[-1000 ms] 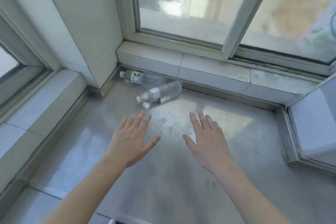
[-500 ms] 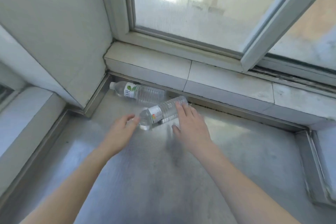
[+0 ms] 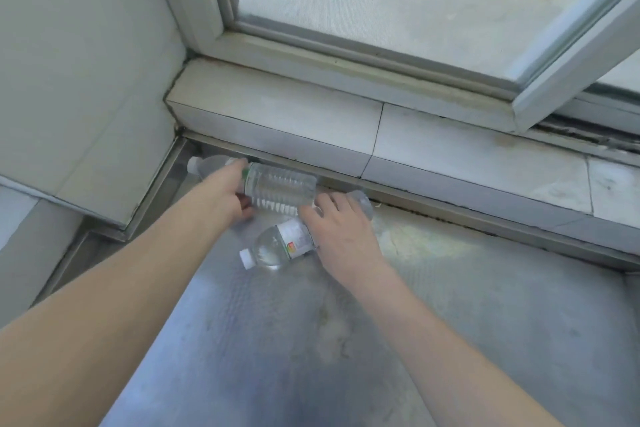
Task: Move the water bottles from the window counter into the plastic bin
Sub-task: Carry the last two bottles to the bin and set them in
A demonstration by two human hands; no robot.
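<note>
Both hands moved in: left hand [image 3: 225, 196] wraps far bottle [image 3: 280, 192], right hand [image 3: 341, 236] closes over near bottle [image 3: 277, 248]. Neither binned yet; no bin in view.

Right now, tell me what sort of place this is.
Likely a window corner of a tiled room, perhaps a kitchen or balcony: a metal counter, a white tiled sill and a sliding window above it.

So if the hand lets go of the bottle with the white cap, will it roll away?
Probably a little. The near bottle lies on its side, and the counter looks smooth, so its round body could roll. It seems full of water, so likely heavy for its size and slow to roll. The right hand rests on it.
</note>
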